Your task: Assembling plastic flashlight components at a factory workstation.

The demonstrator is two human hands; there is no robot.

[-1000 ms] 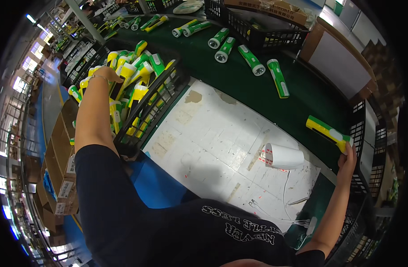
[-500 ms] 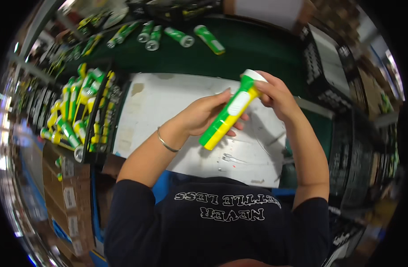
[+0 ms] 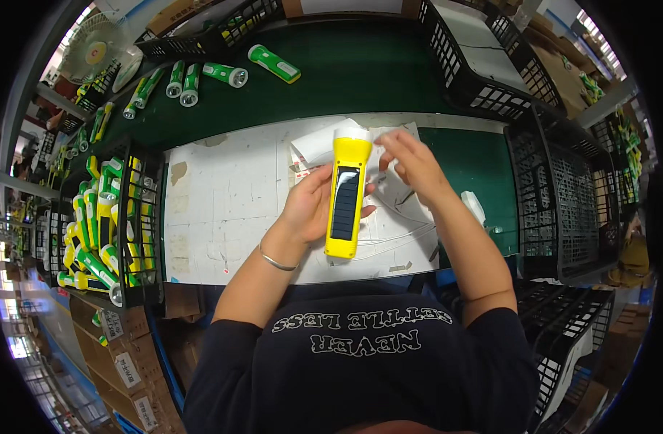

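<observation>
A yellow flashlight (image 3: 344, 206) with a white head ring stands nearly upright in the picture, its dark solar panel facing up. My left hand (image 3: 310, 206) grips it from the left side, fingertips showing past its right edge. Just right of the flashlight's head is my right hand (image 3: 417, 165), its fingers bent and apart with nothing in them. A small gap seems to lie between those fingers and the white ring. Beneath both hands, the white work surface (image 3: 223, 210) carries a sheet of white paper (image 3: 318, 147) and thin pale cords.
A black crate (image 3: 152, 293) full of green and yellow flashlights stands at the left. Several more flashlights (image 3: 273, 64) lie along the green table (image 3: 346, 72) beyond. Black crates (image 3: 567, 195) flank the right side, another (image 3: 483, 94) stands at the far right. Cardboard boxes (image 3: 125, 362) sit lower left.
The flashlight has turned from its green side with the switch to its yellow solar-panel side and is now more upright. My right hand has let go of its head. The view has shifted.
</observation>
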